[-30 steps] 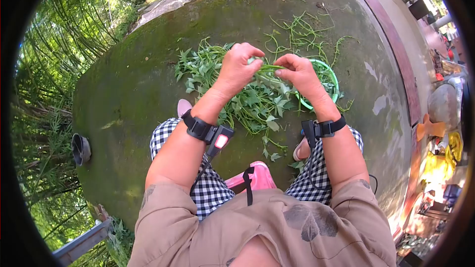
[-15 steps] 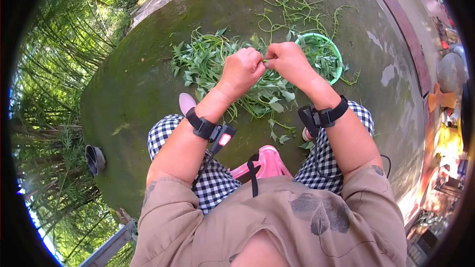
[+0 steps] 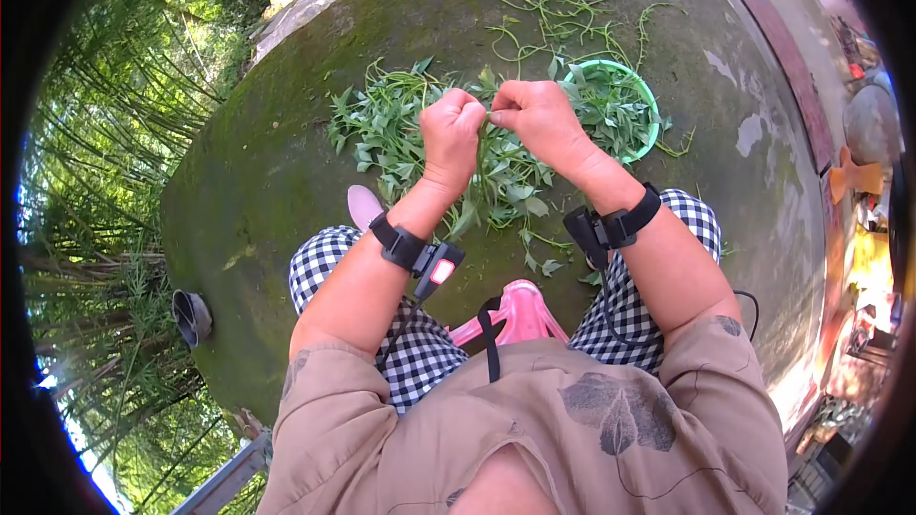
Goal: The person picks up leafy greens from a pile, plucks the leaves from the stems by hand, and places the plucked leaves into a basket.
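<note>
My left hand [image 3: 450, 141] is closed around a leafy green vine stem [image 3: 484, 148], which hangs down between my hands. At the top of that stem, the thumb and fingers of my right hand [image 3: 546, 126] are pinched together, close to my left knuckles. Both hands are above a loose heap of leafy vines [image 3: 377, 119] on the ground. Right of the heap stands a green-rimmed basket [image 3: 654, 105] full of picked leaves [image 3: 611, 114]; my right hand and forearm are beside it. The exact pinch point is small and partly hidden by fingers.
Bare, curly stems [image 3: 563, 14] lie beyond the basket. A pink stool [image 3: 525, 305] shows between my checkered knees. To the left are a dark pot [image 3: 191, 317] and bamboo growth [image 3: 105, 181]. A reddish ledge [image 3: 792, 76] runs along the right, with household items past it.
Both hands have shifted slightly left. A leafy stem now hangs visibly between them, where earlier only a small green bit showed at the fingertips.
</note>
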Available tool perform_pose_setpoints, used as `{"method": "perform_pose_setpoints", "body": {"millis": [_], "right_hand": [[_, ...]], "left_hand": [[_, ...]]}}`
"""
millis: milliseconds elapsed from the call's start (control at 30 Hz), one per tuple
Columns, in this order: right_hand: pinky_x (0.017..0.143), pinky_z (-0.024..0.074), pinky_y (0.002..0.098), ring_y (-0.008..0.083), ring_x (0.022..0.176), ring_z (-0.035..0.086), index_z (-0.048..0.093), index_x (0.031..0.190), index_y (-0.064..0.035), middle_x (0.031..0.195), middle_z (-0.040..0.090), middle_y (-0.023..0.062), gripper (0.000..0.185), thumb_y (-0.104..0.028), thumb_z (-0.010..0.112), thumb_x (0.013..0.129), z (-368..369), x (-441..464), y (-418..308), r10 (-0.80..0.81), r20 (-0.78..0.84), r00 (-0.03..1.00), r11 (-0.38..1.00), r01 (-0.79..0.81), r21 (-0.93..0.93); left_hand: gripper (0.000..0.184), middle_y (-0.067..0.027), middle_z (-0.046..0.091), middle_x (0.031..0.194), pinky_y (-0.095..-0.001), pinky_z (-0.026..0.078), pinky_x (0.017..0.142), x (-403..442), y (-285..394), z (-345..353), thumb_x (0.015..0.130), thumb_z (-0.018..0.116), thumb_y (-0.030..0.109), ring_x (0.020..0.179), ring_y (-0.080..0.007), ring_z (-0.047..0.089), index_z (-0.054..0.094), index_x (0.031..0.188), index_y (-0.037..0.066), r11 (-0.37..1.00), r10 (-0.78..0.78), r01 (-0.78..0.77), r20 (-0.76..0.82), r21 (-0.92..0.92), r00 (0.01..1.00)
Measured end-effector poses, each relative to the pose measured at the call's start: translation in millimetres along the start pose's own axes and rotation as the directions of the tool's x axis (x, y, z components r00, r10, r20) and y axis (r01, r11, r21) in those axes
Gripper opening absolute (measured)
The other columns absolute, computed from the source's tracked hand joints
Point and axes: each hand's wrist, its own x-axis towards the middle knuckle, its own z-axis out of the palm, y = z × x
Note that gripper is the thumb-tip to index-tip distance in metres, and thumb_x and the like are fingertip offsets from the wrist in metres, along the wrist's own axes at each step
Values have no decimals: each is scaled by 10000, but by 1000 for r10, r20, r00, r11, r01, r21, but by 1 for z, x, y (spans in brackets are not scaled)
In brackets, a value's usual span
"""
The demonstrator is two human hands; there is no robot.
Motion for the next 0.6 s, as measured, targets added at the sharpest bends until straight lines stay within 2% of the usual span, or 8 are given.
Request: {"method": "perform_pose_setpoints", "body": {"millis": [33,167,233,300,333,433,467,600], "right_hand": [[675,501,428,360,749,640,668,804,-35,762,654,185,173,-194,692,739,1,-1,-2,22,16,1000,1000,-22,19],[700,503,417,336,762,653,685,833,-41,783,668,180,173,-190,700,745,8,0,6,83,-22,996,993,-80,86],[711,504,410,323,771,660,699,862,-47,797,676,176,177,-184,700,750,8,5,16,111,-21,994,989,-109,96],[631,480,335,198,679,603,689,906,-10,740,660,107,164,-124,676,789,5,9,24,88,-30,996,992,-84,95],[591,467,298,135,633,574,683,928,9,711,652,72,158,-94,665,809,3,9,25,76,-34,997,993,-73,94],[702,500,384,309,750,656,713,909,-44,791,679,170,188,-157,695,760,-6,10,26,181,-5,983,981,-180,67],[689,493,372,286,727,647,711,904,-38,772,675,160,184,-152,694,761,-5,10,33,186,-13,983,981,-185,59],[672,482,356,241,703,630,707,895,-34,762,675,137,171,-139,694,761,-14,8,40,246,3,969,965,-246,89]], "left_hand": [[121,-28,546,601,-264,403,488,4,-3,-2,832,553,102,527,-104,515,617,772,18,991,-89,88,3,-97,996],[129,-4,565,651,-224,414,481,14,13,-9,873,536,114,531,-82,523,627,836,30,855,-299,286,39,-433,954],[142,-56,637,744,-246,471,548,20,13,-15,892,514,128,608,-108,581,617,879,31,845,-322,312,54,-435,945],[155,-92,675,799,-259,497,600,25,15,-20,901,498,134,666,-121,615,614,876,34,823,-341,322,46,-468,939],[164,-159,698,892,-317,533,697,28,13,-27,911,474,149,782,-192,666,597,914,41,827,-326,318,64,-465,943],[162,-188,696,916,-368,545,746,40,14,-50,913,468,160,833,-271,682,579,955,49,683,-366,364,134,-633,921],[163,-203,689,902,-433,546,783,44,12,-57,918,464,173,851,-334,677,564,975,58,649,-347,353,150,-674,926],[176,-186,660,785,-508,543,723,55,3,-89,921,446,175,769,-352,665,536,986,39,512,-369,315,126,-799,921]]}}
